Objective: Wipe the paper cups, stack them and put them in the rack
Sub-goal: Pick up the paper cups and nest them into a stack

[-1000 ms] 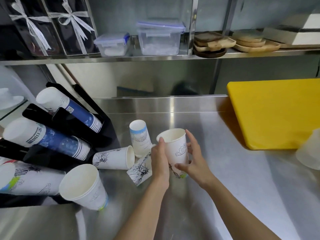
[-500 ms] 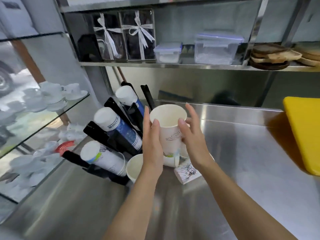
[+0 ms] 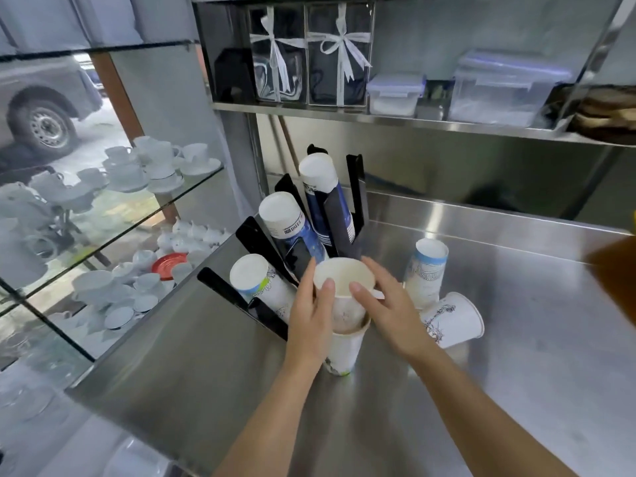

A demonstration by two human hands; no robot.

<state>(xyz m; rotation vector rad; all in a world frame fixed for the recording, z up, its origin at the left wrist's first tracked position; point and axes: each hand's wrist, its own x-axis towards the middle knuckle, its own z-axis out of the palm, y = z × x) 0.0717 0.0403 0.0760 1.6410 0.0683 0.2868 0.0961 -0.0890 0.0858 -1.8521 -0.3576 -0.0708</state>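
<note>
A white paper cup [image 3: 344, 282] sits partly inside a second upright cup [image 3: 342, 349] on the steel counter. My left hand [image 3: 311, 318] grips the upper cup's left side, thumb on the rim. My right hand [image 3: 385, 308] rests on its right side with fingers spread. Just left stands the black cup rack [image 3: 254, 235], holding three slanted stacks of cups. An upside-down cup with a blue band [image 3: 426, 270] stands to the right. Below it a printed cup [image 3: 451, 320] lies on its side.
A steel shelf [image 3: 413, 120] above carries ribboned boxes and plastic containers. Glass shelves [image 3: 103, 215] with white teacups and saucers lie to the left, past the counter's edge. A yellow board's corner [image 3: 633, 222] shows at far right.
The cup in both hands has come down from mid-air into the upright cup on the counter. The view has swung left and nearer the rack.
</note>
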